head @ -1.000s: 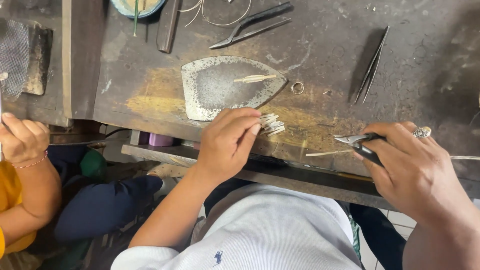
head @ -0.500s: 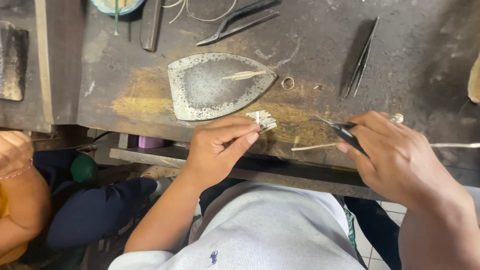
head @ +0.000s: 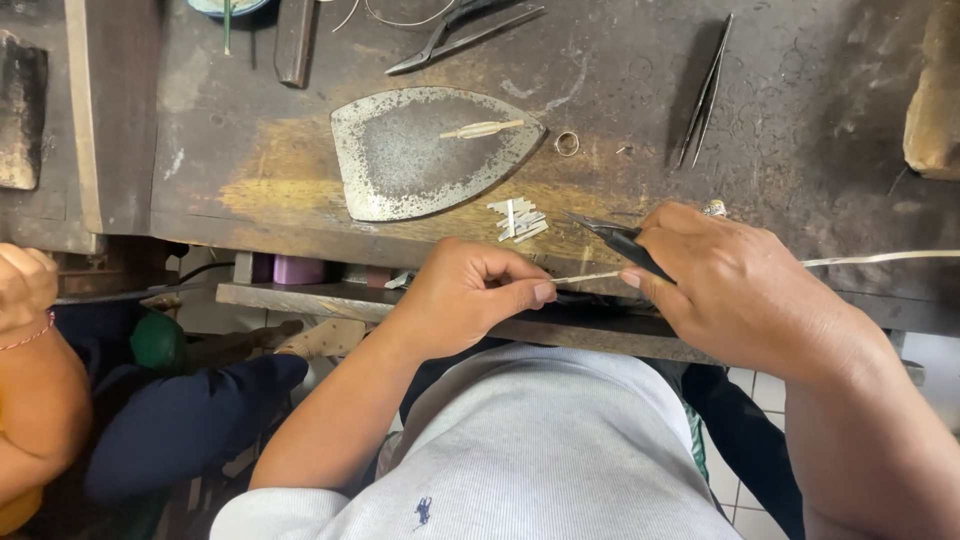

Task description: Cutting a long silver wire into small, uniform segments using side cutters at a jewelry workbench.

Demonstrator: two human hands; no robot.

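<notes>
At nine o'clock a neighbour's arm point(head: 30, 330) rests apart. The left hand point(head: 470, 295), near centre, pinches one end of a thin pale strip point(head: 590, 276) between thumb and forefinger. At twelve o'clock of it lie cut strip pieces point(head: 518, 218) beside an iron-shaped metal plate point(head: 420, 150). At three o'clock the right hand point(head: 740, 290) grips black snips point(head: 620, 240), blades at the strip, over the workbench point(head: 800, 120)
</notes>
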